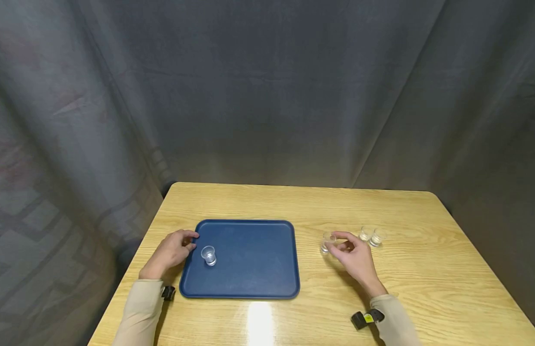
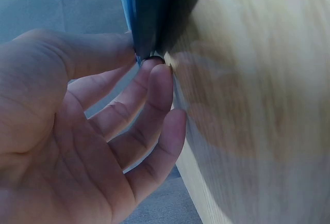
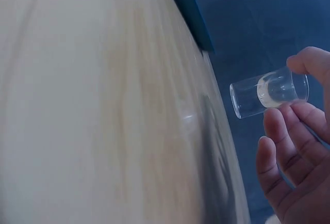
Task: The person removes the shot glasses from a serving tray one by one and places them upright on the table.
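Observation:
My right hand [image 1: 354, 257] pinches a small clear shot glass [image 3: 270, 92] near its rim, between thumb and fingertips. In the right wrist view its thick base stands off from the tabletop. At the left, my left hand [image 1: 172, 250] grips the left rim of a blue rectangular tray [image 1: 250, 259], thumb on one side of the edge and fingertips at the other, as the left wrist view shows. Another clear shot glass [image 1: 209, 256] stands upright on the tray's left part, close to that hand.
Two more shot glasses [image 1: 375, 237] stand side by side on the wooden table [image 1: 423, 278], just beyond my right hand. A grey curtain [image 1: 267, 96] hangs behind the table and along its sides.

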Motion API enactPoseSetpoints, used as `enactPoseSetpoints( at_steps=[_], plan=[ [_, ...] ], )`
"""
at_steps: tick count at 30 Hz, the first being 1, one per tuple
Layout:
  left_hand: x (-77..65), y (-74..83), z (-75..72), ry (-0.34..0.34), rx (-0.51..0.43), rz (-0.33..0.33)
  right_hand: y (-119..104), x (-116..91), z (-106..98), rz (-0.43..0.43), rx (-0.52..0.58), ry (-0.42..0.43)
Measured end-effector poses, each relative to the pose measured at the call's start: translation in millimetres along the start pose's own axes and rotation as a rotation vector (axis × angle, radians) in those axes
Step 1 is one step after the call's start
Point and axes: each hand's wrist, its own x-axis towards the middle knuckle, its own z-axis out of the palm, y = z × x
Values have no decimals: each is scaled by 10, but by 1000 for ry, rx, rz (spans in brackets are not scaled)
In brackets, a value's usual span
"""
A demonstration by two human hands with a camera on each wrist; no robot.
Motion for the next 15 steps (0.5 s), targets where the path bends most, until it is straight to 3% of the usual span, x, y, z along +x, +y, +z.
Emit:
enactPoseSetpoints(
  at_steps=[15],
  plan=[
    [3, -19, 2, 4, -21, 13, 175, -13, -468, 71, -113, 152]
  ],
)
